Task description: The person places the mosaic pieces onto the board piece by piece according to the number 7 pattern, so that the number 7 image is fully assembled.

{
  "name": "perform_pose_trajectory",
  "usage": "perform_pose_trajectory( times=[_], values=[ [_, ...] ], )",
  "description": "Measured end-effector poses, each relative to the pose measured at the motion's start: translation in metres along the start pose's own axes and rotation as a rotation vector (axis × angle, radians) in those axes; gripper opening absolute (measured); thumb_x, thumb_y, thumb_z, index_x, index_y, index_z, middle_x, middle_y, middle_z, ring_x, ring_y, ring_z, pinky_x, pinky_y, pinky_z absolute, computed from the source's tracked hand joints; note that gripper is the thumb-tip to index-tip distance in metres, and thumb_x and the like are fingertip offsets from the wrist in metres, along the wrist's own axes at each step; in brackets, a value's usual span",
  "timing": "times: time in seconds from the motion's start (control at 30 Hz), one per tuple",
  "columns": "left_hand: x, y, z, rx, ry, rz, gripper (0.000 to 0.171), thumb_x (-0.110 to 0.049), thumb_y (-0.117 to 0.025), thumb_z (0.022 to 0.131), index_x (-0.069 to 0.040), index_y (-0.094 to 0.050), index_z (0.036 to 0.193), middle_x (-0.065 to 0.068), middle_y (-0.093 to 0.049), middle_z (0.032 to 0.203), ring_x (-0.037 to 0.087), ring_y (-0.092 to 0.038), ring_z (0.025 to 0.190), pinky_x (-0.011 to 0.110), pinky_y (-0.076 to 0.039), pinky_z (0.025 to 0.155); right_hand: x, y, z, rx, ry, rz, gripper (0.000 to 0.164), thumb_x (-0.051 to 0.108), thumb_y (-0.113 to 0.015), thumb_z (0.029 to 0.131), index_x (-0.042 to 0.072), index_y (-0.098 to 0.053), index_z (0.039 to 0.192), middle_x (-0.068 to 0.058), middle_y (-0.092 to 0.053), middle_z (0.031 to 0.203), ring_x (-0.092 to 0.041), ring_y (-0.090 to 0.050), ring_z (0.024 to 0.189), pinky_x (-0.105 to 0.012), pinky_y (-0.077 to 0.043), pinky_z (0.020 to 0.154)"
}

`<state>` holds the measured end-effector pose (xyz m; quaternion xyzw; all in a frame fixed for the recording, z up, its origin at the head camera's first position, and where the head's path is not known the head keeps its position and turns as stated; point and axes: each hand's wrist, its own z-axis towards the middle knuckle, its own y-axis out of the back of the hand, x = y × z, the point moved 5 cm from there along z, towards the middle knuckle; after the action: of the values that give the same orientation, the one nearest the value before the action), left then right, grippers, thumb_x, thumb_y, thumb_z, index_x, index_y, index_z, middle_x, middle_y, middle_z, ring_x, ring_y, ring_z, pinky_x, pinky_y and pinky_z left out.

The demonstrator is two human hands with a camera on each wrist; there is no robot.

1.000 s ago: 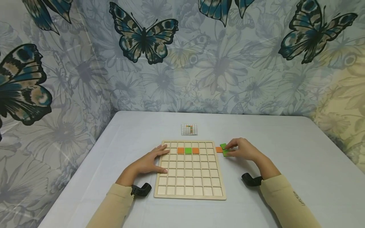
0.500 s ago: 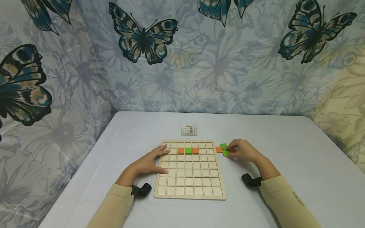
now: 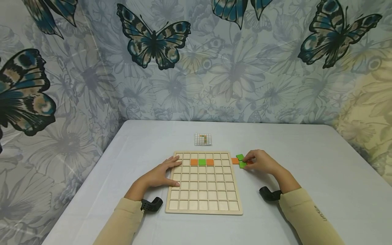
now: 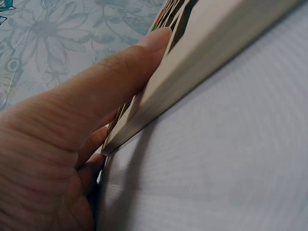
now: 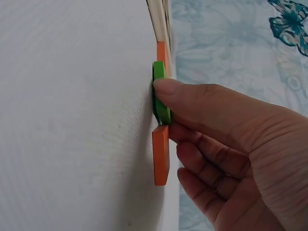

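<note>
My left hand rests on the left edge of a wooden grid board, fingers and thumb spread along the frame; in the left wrist view its thumb lies over the rim. Two orange tiles with a green tile between them sit in a row near the board's top. Right of the board, my right hand pinches a green tile by its edge, thumb at the near side. Another green tile lies just beyond the fingertips. An orange tile shows partly under the fingers.
One more orange tile lies against the board's right edge. Behind the board is a small printed grid card. A white cloth covers the table, which meets a wall hanging with butterflies.
Over the first half second the right fingers shifted slightly back, uncovering more of the green tiles and an orange tile. Since then nothing has visibly moved; the left hand stays on the board.
</note>
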<state>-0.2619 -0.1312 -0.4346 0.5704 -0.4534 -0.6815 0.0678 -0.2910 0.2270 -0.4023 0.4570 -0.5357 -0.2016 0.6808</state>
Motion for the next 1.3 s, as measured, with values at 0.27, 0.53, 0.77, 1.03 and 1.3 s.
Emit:
perform_pose_trajectory(
  times=[0.27,0.53,0.77,1.03,1.3],
  values=[
    [-0.001,0.0,0.0,-0.006,0.01,-0.002,0.086,-0.038,-0.081,0.068,-0.014,-0.042,0.141,0.003,-0.018,0.157,0.031,-0.004,0.146,0.057,-0.012,0.114,-0.001,0.001,0.0,0.001,-0.014,-0.011,0.02,0.011,-0.077,0.075,0.001,-0.071,0.092,-0.007,-0.068,0.092,-0.02,-0.06,0.087,-0.044,-0.051,0.084],
    [-0.001,0.0,0.0,-0.002,0.004,-0.004,0.085,-0.037,-0.081,0.069,-0.014,-0.042,0.141,0.003,-0.018,0.157,0.031,-0.005,0.146,0.057,-0.011,0.114,0.003,0.003,-0.001,-0.01,-0.001,-0.013,0.019,0.009,-0.076,0.075,0.002,-0.069,0.091,-0.008,-0.068,0.09,-0.02,-0.062,0.085,-0.041,-0.053,0.079],
    [-0.001,0.0,0.0,-0.004,0.002,0.001,0.085,-0.037,-0.081,0.068,-0.014,-0.042,0.141,0.003,-0.018,0.157,0.031,-0.006,0.146,0.056,-0.012,0.115,0.011,0.0,0.001,-0.006,0.019,0.023,0.017,0.009,-0.074,0.076,0.001,-0.068,0.09,-0.009,-0.067,0.092,-0.024,-0.062,0.089,-0.036,-0.054,0.077],
    [-0.001,0.0,0.0,0.001,0.005,-0.001,0.086,-0.037,-0.081,0.069,-0.014,-0.042,0.141,0.003,-0.018,0.157,0.032,-0.005,0.146,0.057,-0.012,0.114,0.023,-0.005,0.007,-0.01,0.054,0.016,0.019,0.012,-0.075,0.077,0.001,-0.068,0.091,-0.009,-0.068,0.093,-0.029,-0.062,0.094,-0.045,-0.051,0.085],
    [-0.001,0.0,0.0,-0.002,0.006,-0.001,0.085,-0.037,-0.081,0.069,-0.015,-0.042,0.141,0.003,-0.018,0.157,0.031,-0.005,0.146,0.057,-0.011,0.114,0.031,-0.011,0.013,-0.003,0.058,0.039,0.021,0.013,-0.076,0.076,0.001,-0.068,0.092,-0.008,-0.068,0.092,-0.021,-0.061,0.086,-0.039,-0.052,0.08]
  ],
)
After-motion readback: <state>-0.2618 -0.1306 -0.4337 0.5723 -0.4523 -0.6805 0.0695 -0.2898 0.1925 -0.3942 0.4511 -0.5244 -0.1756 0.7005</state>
